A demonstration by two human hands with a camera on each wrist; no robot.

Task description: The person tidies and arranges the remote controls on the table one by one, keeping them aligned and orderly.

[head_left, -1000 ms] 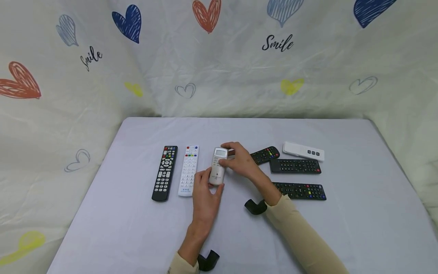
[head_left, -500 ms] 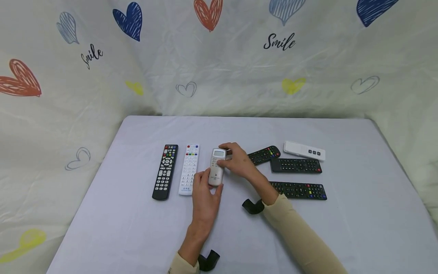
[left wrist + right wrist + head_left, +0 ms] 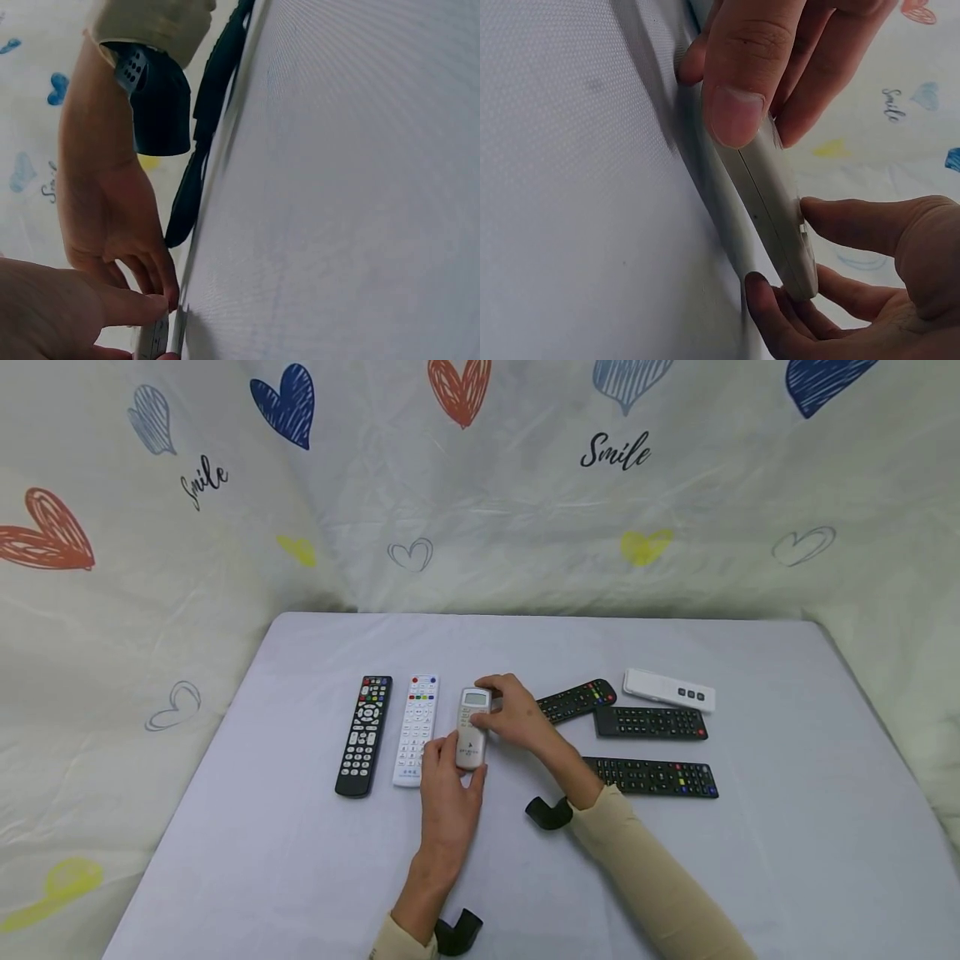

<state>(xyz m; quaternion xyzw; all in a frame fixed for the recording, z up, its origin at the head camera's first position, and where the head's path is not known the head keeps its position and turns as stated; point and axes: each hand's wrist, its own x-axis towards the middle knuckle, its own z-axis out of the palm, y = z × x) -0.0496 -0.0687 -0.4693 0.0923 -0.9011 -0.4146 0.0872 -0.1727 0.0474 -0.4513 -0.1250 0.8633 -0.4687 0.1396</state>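
Note:
Both hands hold a small grey-white remote control (image 3: 471, 747) with a little display, likely an air-conditioner remote. My left hand (image 3: 448, 793) grips its near end, fingers along the left side and thumb at the right. My right hand (image 3: 521, 714) pinches the far end, thumb on the button face and fingers around the top. In the right wrist view the remote (image 3: 769, 217) stands edge-on close over the table, with right-hand fingertips (image 3: 759, 289) beneath its far end. Just left lie a white remote (image 3: 415, 727) and a black remote (image 3: 363, 735), side by side and nearly upright.
On the right, a black remote (image 3: 577, 700) lies slanted, partly behind my right hand. Beyond it are another black remote (image 3: 651, 722), a white device with dark buttons (image 3: 669, 690), and a long black remote (image 3: 660, 777) partly under my forearm. White cloth covers the table (image 3: 247, 860).
Both hands have shifted the grey-white remote a little to the left, closer to the white remote, and it now stands straighter. The other remotes have stayed put.

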